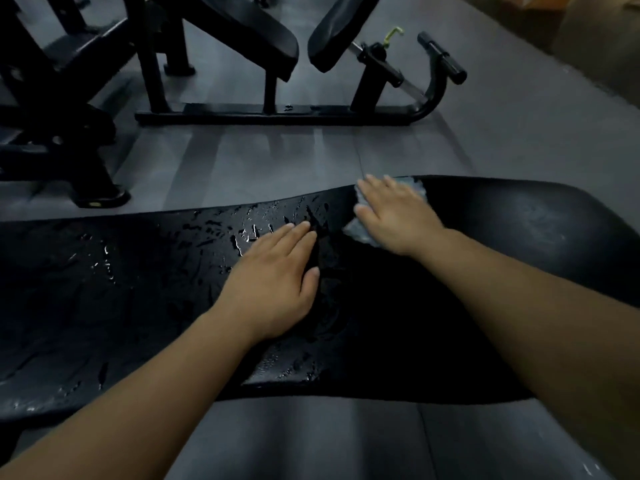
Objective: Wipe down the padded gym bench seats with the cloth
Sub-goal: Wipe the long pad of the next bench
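Observation:
A long black padded bench seat [121, 289] stretches across the view, its left and middle parts wet with glinting droplets. My left hand [273, 282] rests flat on the wet middle of the pad with straight fingers. My right hand [394, 216] presses flat on a pale grey cloth [360, 233] near the pad's far edge; the cloth shows on both sides of the hand. To the right of the cloth, the pad [536, 223] looks dull and smeared.
Another bench with two black pads [273, 39] stands on a black base rail [270, 116] beyond the seat. More black machine frames [52, 109] crowd the far left. Grey rubber floor [294, 157] lies between the benches and in front of me.

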